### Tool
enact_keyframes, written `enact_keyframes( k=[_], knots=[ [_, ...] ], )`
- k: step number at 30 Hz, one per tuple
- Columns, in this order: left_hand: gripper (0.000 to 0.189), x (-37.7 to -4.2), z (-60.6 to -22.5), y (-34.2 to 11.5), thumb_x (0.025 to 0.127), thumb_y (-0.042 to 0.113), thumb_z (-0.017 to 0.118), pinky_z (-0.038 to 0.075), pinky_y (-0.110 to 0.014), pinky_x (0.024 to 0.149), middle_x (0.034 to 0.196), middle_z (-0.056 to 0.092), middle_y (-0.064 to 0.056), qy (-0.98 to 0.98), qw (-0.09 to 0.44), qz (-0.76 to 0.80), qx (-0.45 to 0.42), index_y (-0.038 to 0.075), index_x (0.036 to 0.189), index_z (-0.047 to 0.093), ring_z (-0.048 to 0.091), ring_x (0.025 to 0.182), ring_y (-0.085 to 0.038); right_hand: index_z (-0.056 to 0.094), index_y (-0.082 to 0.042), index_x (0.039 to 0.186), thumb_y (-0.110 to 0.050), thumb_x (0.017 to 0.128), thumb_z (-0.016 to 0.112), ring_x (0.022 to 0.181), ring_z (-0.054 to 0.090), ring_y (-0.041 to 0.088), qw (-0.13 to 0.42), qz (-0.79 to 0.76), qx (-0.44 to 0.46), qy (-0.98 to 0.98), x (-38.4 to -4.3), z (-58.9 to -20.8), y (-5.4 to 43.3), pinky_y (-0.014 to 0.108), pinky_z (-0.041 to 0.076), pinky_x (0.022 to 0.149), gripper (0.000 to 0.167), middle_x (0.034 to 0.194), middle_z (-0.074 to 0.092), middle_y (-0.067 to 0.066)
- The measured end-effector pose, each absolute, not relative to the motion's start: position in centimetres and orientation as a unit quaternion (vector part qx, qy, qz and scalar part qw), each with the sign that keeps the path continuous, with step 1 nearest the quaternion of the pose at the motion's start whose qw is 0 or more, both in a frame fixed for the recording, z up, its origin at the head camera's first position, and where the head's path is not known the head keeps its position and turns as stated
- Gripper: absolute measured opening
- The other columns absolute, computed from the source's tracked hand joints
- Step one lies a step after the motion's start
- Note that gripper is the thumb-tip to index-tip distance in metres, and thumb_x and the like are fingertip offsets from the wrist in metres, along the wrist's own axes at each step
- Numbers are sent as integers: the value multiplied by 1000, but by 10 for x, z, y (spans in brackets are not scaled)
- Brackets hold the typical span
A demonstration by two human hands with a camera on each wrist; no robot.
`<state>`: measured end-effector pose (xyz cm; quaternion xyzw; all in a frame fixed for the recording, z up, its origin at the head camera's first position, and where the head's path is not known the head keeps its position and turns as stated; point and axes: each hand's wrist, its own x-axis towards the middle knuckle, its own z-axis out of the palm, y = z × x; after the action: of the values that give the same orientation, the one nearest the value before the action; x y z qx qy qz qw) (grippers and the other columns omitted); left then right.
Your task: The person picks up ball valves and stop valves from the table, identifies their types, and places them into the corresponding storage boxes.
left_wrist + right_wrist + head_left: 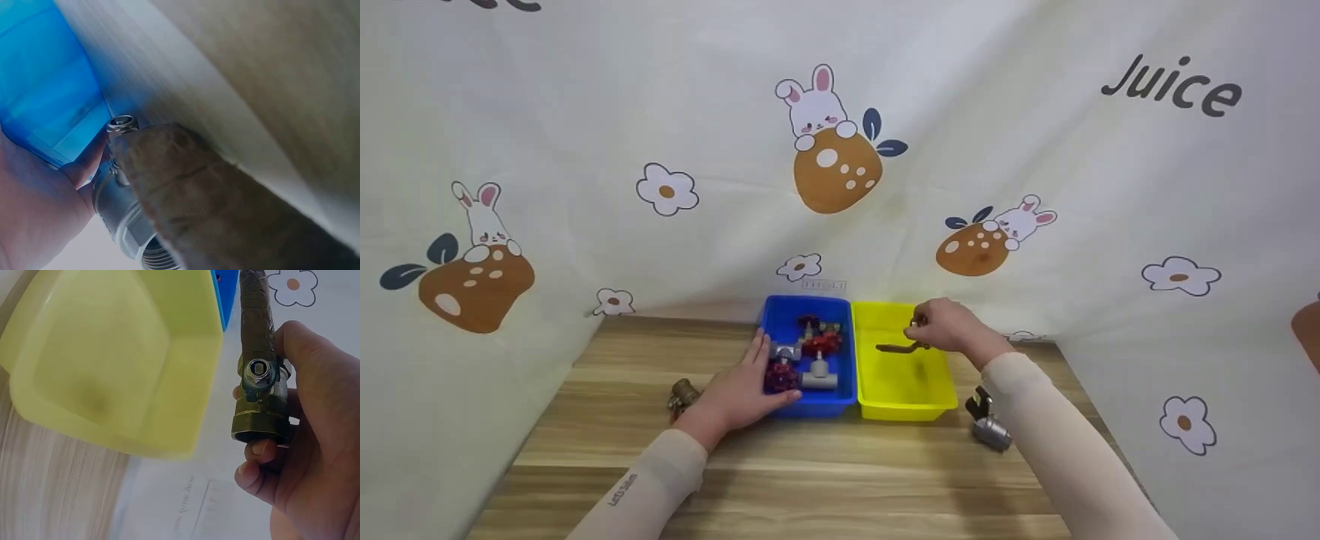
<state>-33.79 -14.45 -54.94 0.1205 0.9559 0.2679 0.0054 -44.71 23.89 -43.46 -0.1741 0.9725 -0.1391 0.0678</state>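
My right hand grips a brass ball valve with a long dull lever and holds it above the yellow bin. Its open threaded end shows in the right wrist view. Against the left side of the blue bin rests my left hand, its fingers extended and the thumb at the front rim. Inside that bin lie several valves, among them one with a red handwheel and a grey body. Close to the left wrist, another lever valve lies on the table, partly hidden by the arm in the head view.
Right of the yellow bin, a silver valve with a black lever lies on the wooden table. The two bins stand side by side near the back. A printed cloth hangs behind and along both sides.
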Motion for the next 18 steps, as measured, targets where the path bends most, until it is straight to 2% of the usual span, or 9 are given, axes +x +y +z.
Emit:
enact_keyframes(
  k=[5,8,18],
  knots=[
    [125,-338,-550,-146,95,82,65,34,-82,117,185,1,-16,956,9,267,120,2,176,12,49,147,-57,79,-8,110,-37,99,76,81,67,22,73,-155,-159,972,-457,-441,233,38,60,81,31,90,75,3],
    [126,-338,-550,-146,95,83,64,36,-81,116,185,1,-16,956,7,267,122,2,176,12,47,149,-57,79,-8,114,-35,100,76,83,69,23,80,-172,-147,971,-462,-449,231,38,61,83,31,94,76,4],
    [124,-339,-551,-145,96,80,66,38,-77,118,185,-2,-15,955,12,270,122,4,177,10,42,153,-56,79,-7,115,-35,102,76,87,69,24,78,-195,-121,970,-474,-464,225,41,61,88,30,99,77,5]
  ],
)
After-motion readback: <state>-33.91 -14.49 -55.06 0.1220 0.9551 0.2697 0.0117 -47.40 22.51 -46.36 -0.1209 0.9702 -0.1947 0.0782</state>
